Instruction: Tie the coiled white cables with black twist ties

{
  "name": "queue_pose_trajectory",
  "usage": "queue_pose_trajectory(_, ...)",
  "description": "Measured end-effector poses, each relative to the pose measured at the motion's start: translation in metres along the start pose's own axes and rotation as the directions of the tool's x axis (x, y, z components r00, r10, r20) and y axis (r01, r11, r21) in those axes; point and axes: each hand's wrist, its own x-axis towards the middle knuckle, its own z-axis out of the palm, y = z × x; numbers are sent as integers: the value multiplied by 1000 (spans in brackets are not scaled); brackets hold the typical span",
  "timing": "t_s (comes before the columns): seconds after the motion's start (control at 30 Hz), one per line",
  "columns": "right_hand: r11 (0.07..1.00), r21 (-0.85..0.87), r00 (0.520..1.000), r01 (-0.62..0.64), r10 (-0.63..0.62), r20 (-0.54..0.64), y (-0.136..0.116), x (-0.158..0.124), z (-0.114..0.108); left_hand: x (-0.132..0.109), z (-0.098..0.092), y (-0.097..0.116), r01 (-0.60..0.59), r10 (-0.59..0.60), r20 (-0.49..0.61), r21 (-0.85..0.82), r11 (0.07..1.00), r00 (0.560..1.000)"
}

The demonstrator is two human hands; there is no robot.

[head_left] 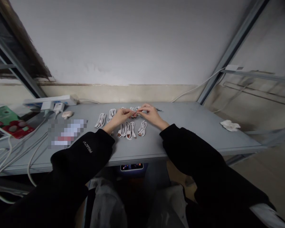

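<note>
Sleeves, black, 2 [80,155], are seen entering from below, the left printed with small lettering. Grey tabletop [147,152] is laid with the main lot: white coiled cables [131,130], at least 7 bundles, judged light and soft, best taken at each coil's middle, since loose thin cord may slip. Left hand [120,115] and right hand [152,115] are held narrow above the bundles, fingertips [131,111] meeting; whatever is pinched cannot be told. Left of the bundles, power strip [49,100] is placed; right of them, crumpled tissue [230,125].
</note>
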Motion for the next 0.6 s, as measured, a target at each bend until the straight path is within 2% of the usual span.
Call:
queue_pose_trajectory(0.1,999,26,999,-32,31,35,-2,0,-2,-2,0,3,-10,11,-5,28,1000,1000)
queue_pose_trajectory(0.23,982,114,982,-153,138,131,-8,2,-4,-6,0,8,-69,74,-31,125,990,997)
queue_pose_trajectory(0.37,948,204,957,-245,203,207,-13,3,-6,-8,2,13,-49,62,-67,172,984,996)
queue_pose_trajectory(0.5,937,237,951,-256,200,236,-17,2,-8,-7,3,12,10,-8,-32,75,997,999)
queue_pose_trajectory(0.6,946,240,967,-219,178,182,-17,2,-7,-5,4,11,89,-90,-7,-58,994,996)
